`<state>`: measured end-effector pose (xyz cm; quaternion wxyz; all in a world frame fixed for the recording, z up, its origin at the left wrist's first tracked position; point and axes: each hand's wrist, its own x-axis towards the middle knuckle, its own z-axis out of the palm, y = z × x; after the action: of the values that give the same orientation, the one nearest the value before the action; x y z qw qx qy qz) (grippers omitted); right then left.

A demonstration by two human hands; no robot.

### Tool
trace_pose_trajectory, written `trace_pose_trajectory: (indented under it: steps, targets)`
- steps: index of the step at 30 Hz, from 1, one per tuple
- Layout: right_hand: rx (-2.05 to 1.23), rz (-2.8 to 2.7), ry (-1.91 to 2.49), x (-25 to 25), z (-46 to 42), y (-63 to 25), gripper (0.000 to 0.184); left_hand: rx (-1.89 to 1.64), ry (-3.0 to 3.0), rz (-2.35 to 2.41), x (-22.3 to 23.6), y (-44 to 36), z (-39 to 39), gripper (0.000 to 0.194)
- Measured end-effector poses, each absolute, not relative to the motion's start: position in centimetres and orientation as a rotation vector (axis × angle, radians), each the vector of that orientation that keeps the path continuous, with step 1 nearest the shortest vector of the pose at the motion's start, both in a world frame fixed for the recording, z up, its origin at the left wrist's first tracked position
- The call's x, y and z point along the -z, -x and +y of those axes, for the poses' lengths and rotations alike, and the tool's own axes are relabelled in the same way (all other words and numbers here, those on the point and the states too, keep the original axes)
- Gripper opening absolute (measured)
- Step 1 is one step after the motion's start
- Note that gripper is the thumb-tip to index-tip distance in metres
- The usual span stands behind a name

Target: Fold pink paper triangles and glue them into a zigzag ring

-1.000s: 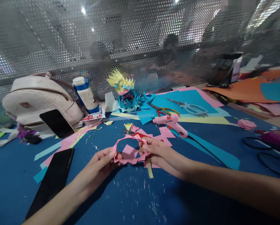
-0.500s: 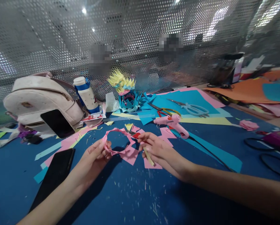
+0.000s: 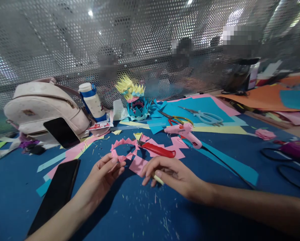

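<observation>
My left hand (image 3: 105, 174) pinches the near edge of a pink folded-paper ring (image 3: 124, 149) with zigzag points, holding it tilted above the blue table (image 3: 144, 214). My right hand (image 3: 168, 175) lies palm down just right of it, fingers curled over a thin pale yellow paper strip (image 3: 158, 180). Pink paper scraps (image 3: 139, 164) lie between the hands. A red utility knife (image 3: 157, 150) rests just beyond them.
A black phone (image 3: 56, 194) lies at the near left. A white bag (image 3: 39, 107), a bottle (image 3: 91, 102) and a blue-yellow paper flower (image 3: 136, 100) stand at the back. A pink glue gun (image 3: 186, 133), scissors (image 3: 202, 116), coloured sheets and black cables (image 3: 282, 164) fill the right.
The right hand let go of the pink ring and dropped toward the table with the yellow strip. The left hand swung the ring left and away, uncovering the red knife.
</observation>
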<state>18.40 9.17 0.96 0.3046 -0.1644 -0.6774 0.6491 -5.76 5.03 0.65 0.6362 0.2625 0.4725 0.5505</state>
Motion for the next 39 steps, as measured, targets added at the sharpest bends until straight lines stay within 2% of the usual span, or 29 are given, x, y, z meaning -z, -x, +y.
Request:
trace_pose_trajectory:
  steps: [10, 23, 30, 35, 39]
  targets:
    - [-1.514, -1.905, 0.413, -0.7, 9.2, -18.2, 0.018, -1.278, -0.698, 1.073, -1.1, 5.1, 4.5, 0.029]
    - [-1.112, -1.975, 0.628, -0.7, 10.2, -18.5, 0.024, -1.384, -0.939, 1.139, -1.2, 5.2, 4.2, 0.022]
    - [-1.097, -2.073, 0.508, -0.2, 9.9, -18.5, 0.027, -1.269, -1.014, 1.111, -0.7, 4.7, 3.6, 0.016]
    - [-1.100, -2.090, 0.551, 0.1, 9.7, -18.7, 0.033, -1.291, -1.133, 1.073, -1.3, 4.7, 3.2, 0.008]
    - [-1.123, -2.023, 0.616, 0.4, 9.8, -18.6, 0.038, -1.385, -1.186, 1.066, -2.8, 5.2, 3.1, 0.009]
